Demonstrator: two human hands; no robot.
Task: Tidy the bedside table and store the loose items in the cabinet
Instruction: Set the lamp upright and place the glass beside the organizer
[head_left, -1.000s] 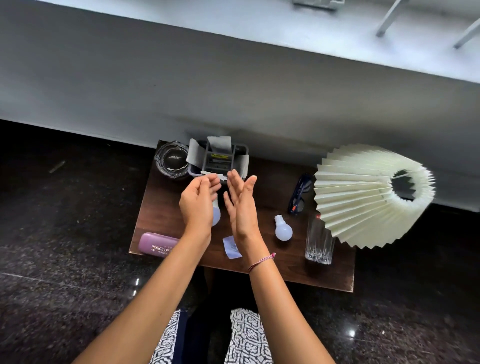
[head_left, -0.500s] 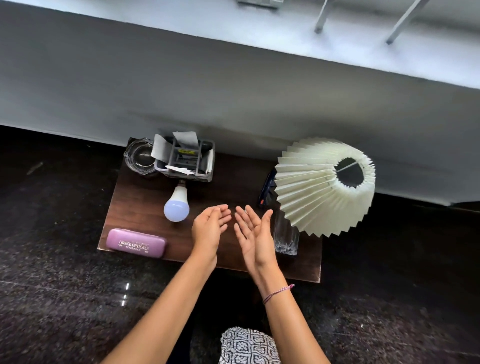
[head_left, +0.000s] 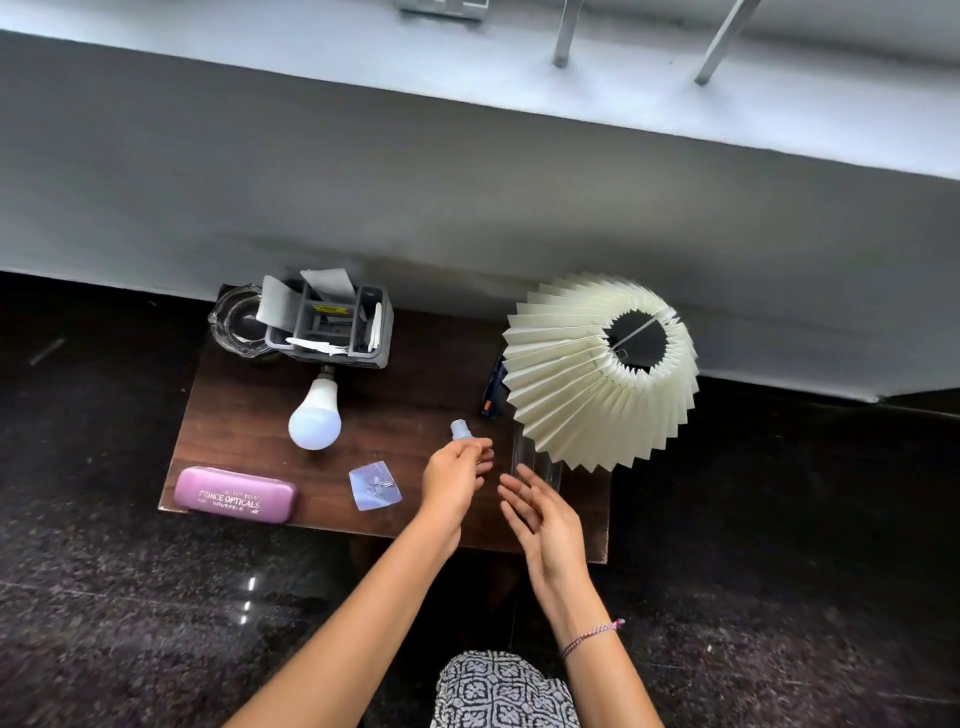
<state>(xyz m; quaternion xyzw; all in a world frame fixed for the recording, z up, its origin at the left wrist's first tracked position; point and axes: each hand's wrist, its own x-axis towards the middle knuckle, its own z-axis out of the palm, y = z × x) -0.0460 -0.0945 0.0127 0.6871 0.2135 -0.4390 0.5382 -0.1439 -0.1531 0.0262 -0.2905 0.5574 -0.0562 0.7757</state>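
Observation:
On the dark wooden bedside table, my left hand closes on a small white bulb whose base sticks out above my fingers. My right hand hovers open just right of it, in front of a clear drinking glass. A large white bulb lies left of centre. A pink spectacle case lies at the front left. Between them sits a small clear packet. At the back left stands a grey organiser holding papers.
A pleated cream lampshade leans over the table's right side, partly hiding dark glasses. A glass ashtray sits at the back left corner. A grey wall runs behind the table, and dark speckled floor surrounds it.
Both hands have come back from the organiser toward the table's front right. My left hand has closed on the small bulb. The view has shifted, so the large bulb and packet now show.

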